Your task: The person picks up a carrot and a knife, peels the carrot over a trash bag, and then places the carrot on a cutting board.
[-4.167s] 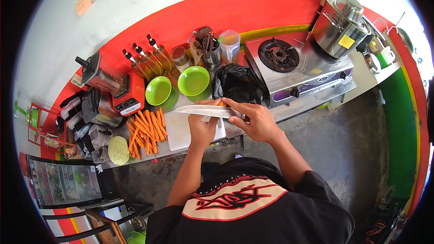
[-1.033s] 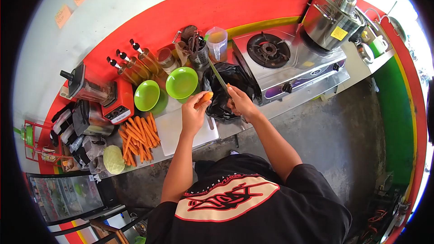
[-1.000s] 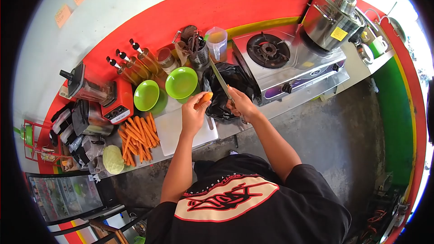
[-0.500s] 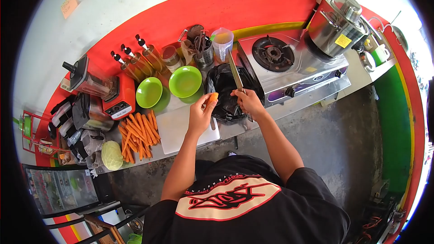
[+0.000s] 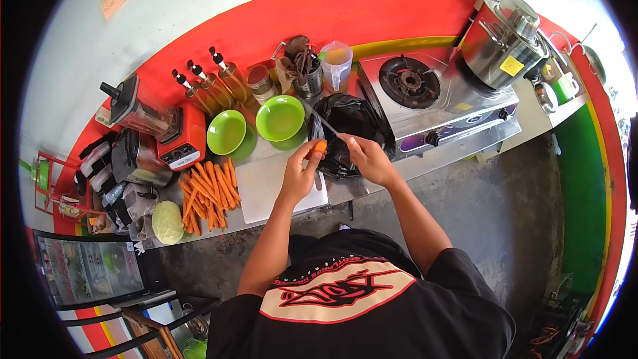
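Note:
My left hand (image 5: 301,171) is closed around a carrot (image 5: 321,146), with only its orange end showing past the fingers. Gripped in my right hand (image 5: 370,159) is a knife (image 5: 326,124), its blade slanting up and to the left above the carrot. Both hands are over the front of a black plastic bag (image 5: 351,114) on the counter. Left of the bag lies a white cutting board (image 5: 269,194), partly under my left wrist. A heap of carrots (image 5: 211,189) lies beyond the board, beside a cabbage (image 5: 167,221).
Two green bowls (image 5: 226,133) stand behind the board, with pump bottles (image 5: 232,82) behind them. A red blender (image 5: 183,139) is at left. Near the bag's back stand a utensil holder (image 5: 310,84) and a plastic jug (image 5: 337,66). A gas stove (image 5: 458,116) is at right.
The knife has swung from pointing nearly straight away from me to slanting left over the carrot. My right hand has turned with it. The whole view has shifted slightly.

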